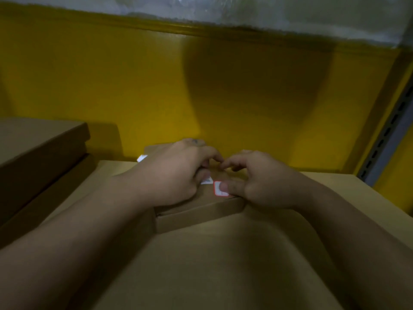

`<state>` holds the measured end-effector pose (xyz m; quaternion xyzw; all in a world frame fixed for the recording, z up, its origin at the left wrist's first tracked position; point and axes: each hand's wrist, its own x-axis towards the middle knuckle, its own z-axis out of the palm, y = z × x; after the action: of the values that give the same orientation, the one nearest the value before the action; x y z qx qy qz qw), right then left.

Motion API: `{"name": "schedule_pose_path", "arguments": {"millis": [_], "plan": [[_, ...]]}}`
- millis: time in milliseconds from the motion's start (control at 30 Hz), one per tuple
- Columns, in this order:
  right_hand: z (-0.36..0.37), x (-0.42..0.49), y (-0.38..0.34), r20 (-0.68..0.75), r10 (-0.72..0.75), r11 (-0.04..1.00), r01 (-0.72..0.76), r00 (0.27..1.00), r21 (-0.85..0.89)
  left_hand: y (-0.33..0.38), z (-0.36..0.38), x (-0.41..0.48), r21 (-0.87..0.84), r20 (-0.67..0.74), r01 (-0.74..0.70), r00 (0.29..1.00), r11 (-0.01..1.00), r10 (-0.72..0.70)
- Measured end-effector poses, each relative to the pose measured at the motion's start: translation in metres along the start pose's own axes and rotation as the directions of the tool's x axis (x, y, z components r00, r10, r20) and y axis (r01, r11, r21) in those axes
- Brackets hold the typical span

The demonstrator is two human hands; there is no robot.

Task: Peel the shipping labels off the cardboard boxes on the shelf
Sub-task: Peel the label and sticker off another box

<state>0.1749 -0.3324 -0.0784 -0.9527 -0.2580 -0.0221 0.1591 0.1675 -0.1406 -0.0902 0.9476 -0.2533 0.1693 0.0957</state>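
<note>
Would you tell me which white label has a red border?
The red-bordered label under the thumb of the right hand; the plain label beside the left hand has none.

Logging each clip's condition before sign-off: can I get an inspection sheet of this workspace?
Surface: large cardboard box, bearing a small box.
Job's things: red-edged label and white label on the small box's top.
Clutter: stacked flat boxes at left; white patch behind the left wrist.
Grippers: left hand rests on the small box, fingers curled; right hand has its thumb on the red-edged label; grips unclear.
Cables: nothing seen.
Surroundings: yellow wall; slotted metal upright at right.
</note>
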Motion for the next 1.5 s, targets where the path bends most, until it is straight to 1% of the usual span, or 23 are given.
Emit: {"name": "schedule_pose_path", "arguments": {"millis": [33, 133, 267, 367, 433, 500, 600, 667, 800, 967, 1000, 1033, 1067, 1100, 1133, 1200, 1267, 1333, 1433, 1500], "plan": [[0.001, 0.000, 0.001, 0.008, 0.030, 0.999, -0.030, 1.000, -0.017, -0.002, 0.000, 0.000, 0.004, 0.000, 0.002, 1.000, 1.000, -0.002], [0.003, 0.000, 0.000, 0.064, 0.086, 0.994, -0.090, 0.994, 0.062, -0.004, -0.001, 0.000, 0.003, 0.019, 0.003, 1.000, 1.000, -0.003], [0.003, 0.001, -0.003, 0.068, 0.100, 0.994, -0.103, 0.993, 0.047, -0.008, 0.001, 0.000, 0.024, 0.048, -0.001, 0.999, 1.000, 0.000], [0.004, 0.001, -0.005, 0.068, 0.142, 0.987, -0.146, 0.988, 0.067, -0.013, 0.000, 0.001, -0.032, 0.036, 0.015, 0.999, 0.999, -0.014], [0.005, -0.001, -0.006, 0.079, 0.173, 0.975, -0.182, 0.982, 0.130, -0.016, 0.000, 0.001, -0.081, 0.038, 0.028, 0.999, 0.996, -0.025], [0.006, -0.004, -0.008, 0.078, 0.189, 0.960, -0.201, 0.979, 0.193, -0.018, 0.000, 0.001, -0.117, 0.018, 0.012, 1.000, 0.993, -0.010], [0.009, -0.006, -0.012, 0.085, 0.214, 0.959, -0.226, 0.973, 0.172, -0.020, 0.003, -0.001, -0.157, -0.002, 0.020, 1.000, 0.987, -0.020], [0.009, -0.005, -0.012, 0.114, 0.234, 0.947, -0.253, 0.966, 0.198, -0.020, 0.005, -0.002, -0.157, -0.023, 0.036, 0.999, 0.987, -0.040], [0.004, -0.007, -0.015, 0.203, 0.296, 0.888, -0.348, 0.933, 0.302, -0.019, 0.008, -0.002, -0.191, -0.069, 0.068, 0.994, 0.979, -0.082], [-0.001, -0.008, -0.018, 0.229, 0.293, 0.840, -0.364, 0.929, 0.403, -0.018, 0.006, -0.004, -0.174, -0.167, 0.088, 0.979, 0.981, -0.118], [-0.001, -0.008, -0.019, 0.241, 0.291, 0.815, -0.372, 0.926, 0.445, -0.017, 0.004, -0.004, -0.176, -0.195, 0.084, 0.974, 0.981, -0.118], [0.000, -0.007, -0.019, 0.263, 0.288, 0.763, -0.387, 0.921, 0.517, -0.016, 0.001, -0.004, -0.182, -0.223, 0.079, 0.967, 0.980, -0.119], [0.002, -0.006, -0.020, 0.283, 0.281, 0.691, -0.398, 0.917, 0.603, -0.015, 0.000, -0.005, -0.186, -0.242, 0.081, 0.962, 0.979, -0.125], [0.004, -0.005, -0.021, 0.280, 0.276, 0.626, -0.393, 0.920, 0.674, -0.014, -0.002, -0.006, -0.179, -0.254, 0.085, 0.958, 0.980, -0.130], [0.004, -0.003, -0.019, 0.247, 0.286, 0.592, -0.374, 0.926, 0.714, -0.013, -0.002, -0.007, -0.164, -0.266, 0.089, 0.955, 0.982, -0.131], [0.000, 0.000, -0.014, 0.142, 0.348, 0.576, -0.331, 0.927, 0.748, -0.010, -0.003, -0.006, -0.132, -0.301, 0.082, 0.946, 0.988, -0.119], [-0.008, 0.001, -0.006, 0.034, 0.434, 0.579, -0.308, 0.900, 0.755, -0.005, -0.006, -0.005, -0.103, -0.324, 0.067, 0.941, 0.992, -0.097], [-0.012, 0.002, 0.001, -0.018, 0.465, 0.592, -0.296, 0.885, 0.750, 0.002, -0.008, -0.003, -0.096, -0.315, 0.055, 0.946, 0.994, -0.083], [-0.005, 0.004, 0.007, -0.063, 0.449, 0.660, -0.283, 0.891, 0.696, 0.012, -0.010, -0.003, -0.050, -0.227, 0.085, 0.969, 0.995, -0.094], [-0.001, 0.006, 0.011, -0.066, 0.440, 0.680, -0.285, 0.896, 0.675, 0.014, -0.011, -0.002, -0.030, -0.152, 0.113, 0.982, 0.993, -0.116]]}}
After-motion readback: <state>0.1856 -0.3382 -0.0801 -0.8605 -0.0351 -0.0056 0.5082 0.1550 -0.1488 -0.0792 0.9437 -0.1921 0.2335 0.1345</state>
